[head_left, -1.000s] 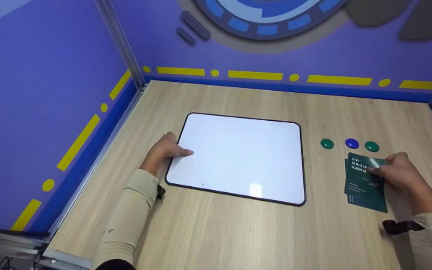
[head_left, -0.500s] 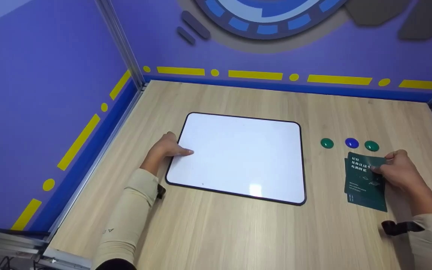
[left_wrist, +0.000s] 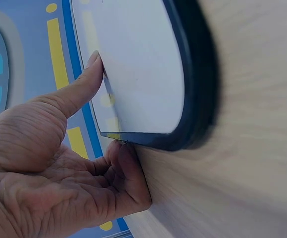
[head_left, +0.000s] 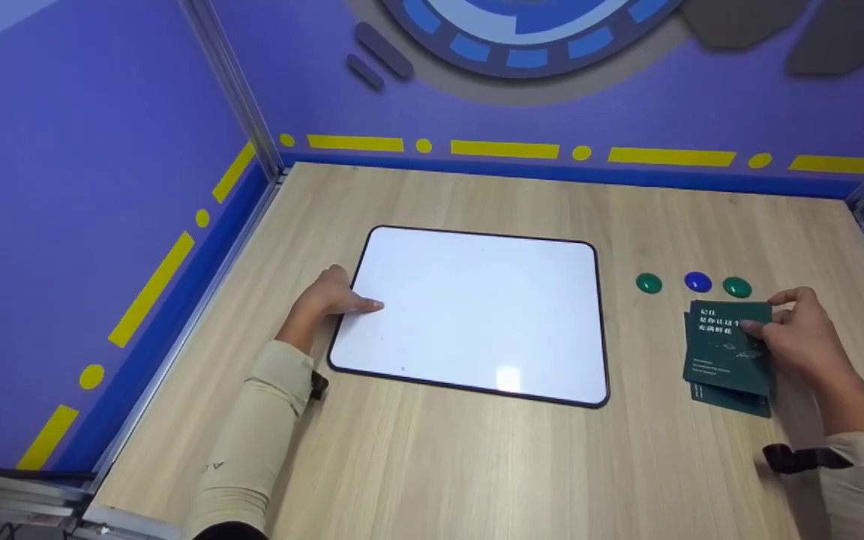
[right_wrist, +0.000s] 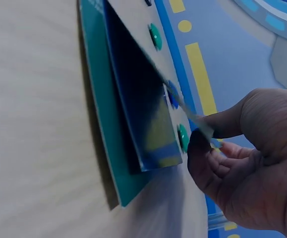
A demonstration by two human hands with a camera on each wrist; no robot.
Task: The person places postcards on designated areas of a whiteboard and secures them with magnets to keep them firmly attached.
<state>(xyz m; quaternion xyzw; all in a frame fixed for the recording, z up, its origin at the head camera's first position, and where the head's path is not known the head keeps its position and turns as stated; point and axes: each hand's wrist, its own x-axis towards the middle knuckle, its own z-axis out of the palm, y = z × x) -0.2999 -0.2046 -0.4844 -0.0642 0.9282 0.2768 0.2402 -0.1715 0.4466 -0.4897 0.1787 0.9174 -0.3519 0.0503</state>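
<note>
A whiteboard (head_left: 469,315) with a dark rim lies on the wooden table. My left hand (head_left: 327,294) grips its left edge, the thumb over the white face and curled fingers (left_wrist: 128,173) against the rim. Toward the right, my right hand (head_left: 807,334) pinches the right side of a dark green card (head_left: 724,356) printed with white characters. This card is raised at an angle over another green card (head_left: 739,403), which stays on the table; how many lie beneath cannot be told. In the right wrist view a gap shows between the raised card (right_wrist: 138,99) and the lower one (right_wrist: 101,104).
Behind the cards sit three round pieces in a row: a green one (head_left: 649,283), a blue one (head_left: 698,282) and another green one (head_left: 737,286). A blue-purple back wall (head_left: 507,120) and left wall (head_left: 64,187) border the table (head_left: 477,465).
My right hand has drawn the top card slightly up and away from the one below, so more of the lower card shows. The left hand keeps its place on the whiteboard.
</note>
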